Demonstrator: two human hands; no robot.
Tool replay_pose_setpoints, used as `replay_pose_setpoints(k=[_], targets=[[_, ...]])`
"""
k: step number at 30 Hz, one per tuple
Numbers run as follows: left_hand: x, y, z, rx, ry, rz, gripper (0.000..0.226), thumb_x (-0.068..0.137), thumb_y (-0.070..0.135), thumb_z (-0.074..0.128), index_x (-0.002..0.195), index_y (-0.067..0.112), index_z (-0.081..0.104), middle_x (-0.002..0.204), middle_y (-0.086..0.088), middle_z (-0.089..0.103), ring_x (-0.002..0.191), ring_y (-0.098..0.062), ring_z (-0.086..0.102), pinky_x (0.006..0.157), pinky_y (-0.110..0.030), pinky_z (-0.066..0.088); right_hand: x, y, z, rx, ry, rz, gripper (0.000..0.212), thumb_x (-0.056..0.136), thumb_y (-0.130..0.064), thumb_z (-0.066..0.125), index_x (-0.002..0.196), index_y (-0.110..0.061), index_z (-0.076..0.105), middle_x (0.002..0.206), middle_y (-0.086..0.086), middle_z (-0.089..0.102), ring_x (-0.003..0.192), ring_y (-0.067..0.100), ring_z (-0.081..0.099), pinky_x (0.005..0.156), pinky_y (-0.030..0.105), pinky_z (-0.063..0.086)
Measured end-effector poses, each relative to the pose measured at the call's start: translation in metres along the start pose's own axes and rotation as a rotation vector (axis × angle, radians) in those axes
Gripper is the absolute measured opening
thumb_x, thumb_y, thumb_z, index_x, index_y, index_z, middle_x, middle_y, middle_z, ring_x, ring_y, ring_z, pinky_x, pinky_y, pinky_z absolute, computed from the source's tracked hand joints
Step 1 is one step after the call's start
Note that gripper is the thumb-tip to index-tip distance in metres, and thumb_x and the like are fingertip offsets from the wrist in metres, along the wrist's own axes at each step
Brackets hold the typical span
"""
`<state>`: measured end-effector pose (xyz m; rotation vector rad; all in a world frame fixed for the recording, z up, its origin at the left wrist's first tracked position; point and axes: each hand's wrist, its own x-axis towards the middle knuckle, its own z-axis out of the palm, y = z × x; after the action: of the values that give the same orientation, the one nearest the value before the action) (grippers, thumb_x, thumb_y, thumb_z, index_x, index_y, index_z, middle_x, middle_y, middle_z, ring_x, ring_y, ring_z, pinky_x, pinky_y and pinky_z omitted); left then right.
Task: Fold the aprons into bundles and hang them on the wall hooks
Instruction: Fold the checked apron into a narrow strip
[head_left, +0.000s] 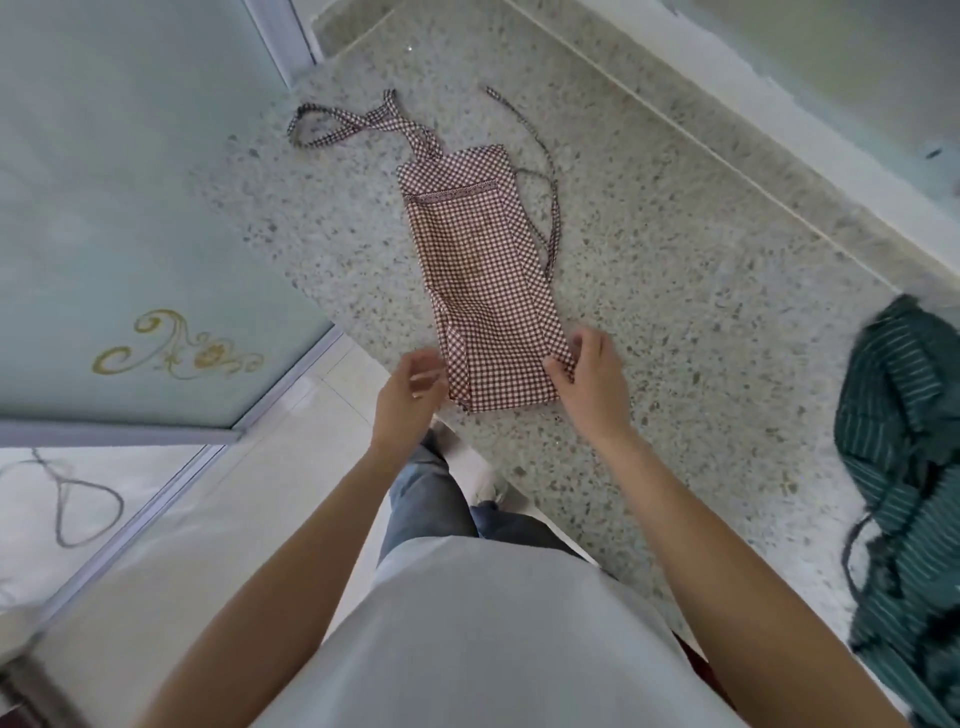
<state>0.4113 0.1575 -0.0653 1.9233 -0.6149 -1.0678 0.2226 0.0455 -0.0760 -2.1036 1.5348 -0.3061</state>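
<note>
Head view looks down over my shirt and jeans onto a speckled stone counter (675, 270), where the checked apron (483, 270) lies folded lengthwise into a long narrow strip running away from me. Its near end sits at the counter's front edge, between my two hands. My right hand (587, 379) grips the near right corner of that strip, thumb and fingers pinching the fabric edge. My left hand (410, 389) is just beside the near left corner with its fingers loosely spread; it is blurred, and I cannot tell whether the fingertips touch the cloth, but nothing is held in it. At the far end of the strip the neck strap (343, 122) lies in a twisted loop on the counter, and a thin tie string (545, 171) trails along the right side. A green striped apron (904, 467) lies crumpled in a heap at the right end of the counter, well apart from the checked one, part of it hanging past the front edge. To the left stands a pale frosted glass door (130, 208) with a gold flourish printed on it
</note>
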Motion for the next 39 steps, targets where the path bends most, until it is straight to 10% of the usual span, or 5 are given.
replay_pose_setpoints(k=[6,18,25,31,39], targets=[[-0.005,-0.013,0.000,0.835,-0.127,0.828,0.058,0.080,0.037,0.057,0.134,0.017,0.047,0.143,-0.002,0.043,0.132,-0.019,0.036,0.111,-0.035,0.024,-0.003,0.025,-0.014,-0.375,-0.198,-0.785,0.046,0.082,-0.042,0.053,0.119,-0.016,0.053,0.140,0.009,0.045,0.134,0.026,0.031,0.111,0.042,0.018],[0.012,-0.019,-0.003,1.036,-0.218,0.735,0.063,0.066,0.055,0.067,0.119,0.022,0.055,0.145,-0.003,0.040,0.137,-0.024,0.031,0.112,-0.047,0.022,0.026,0.029,-0.017,-0.288,-0.161,-0.991,0.024,0.085,-0.020,0.052,0.100,-0.014,0.071,0.115,0.005,0.066,0.119,0.026,0.053,0.113,0.037,0.023],[0.044,0.017,-0.028,0.617,-0.378,0.321,0.073,0.075,0.036,0.075,0.137,0.025,0.038,0.130,0.009,0.050,0.118,-0.011,0.047,0.100,-0.024,0.031,0.073,-0.033,-0.060,0.122,-0.145,-0.670,0.032,0.093,-0.030,0.045,0.099,-0.006,0.066,0.068,0.001,0.064,0.048,0.003,0.045,0.046,0.011,0.034],[0.102,0.059,-0.026,0.110,-0.067,0.093,0.017,0.084,0.032,0.066,0.099,0.023,0.063,0.096,0.005,0.068,0.089,-0.011,0.064,0.088,-0.034,0.052,0.179,-0.088,-0.052,0.208,-0.044,-0.355,0.026,0.095,-0.026,0.052,0.103,-0.005,0.065,0.080,0.007,0.068,0.066,0.020,0.060,0.055,0.024,0.042],[0.163,0.078,-0.018,0.223,0.128,0.002,0.029,0.091,0.042,0.054,0.106,0.019,0.061,0.096,0.004,0.068,0.081,-0.014,0.065,0.075,-0.039,0.056,0.259,-0.088,0.008,-0.100,-0.106,-0.204,0.028,0.097,-0.030,0.045,0.088,-0.008,0.060,0.078,0.005,0.061,0.073,0.023,0.057,0.058,0.030,0.037]])
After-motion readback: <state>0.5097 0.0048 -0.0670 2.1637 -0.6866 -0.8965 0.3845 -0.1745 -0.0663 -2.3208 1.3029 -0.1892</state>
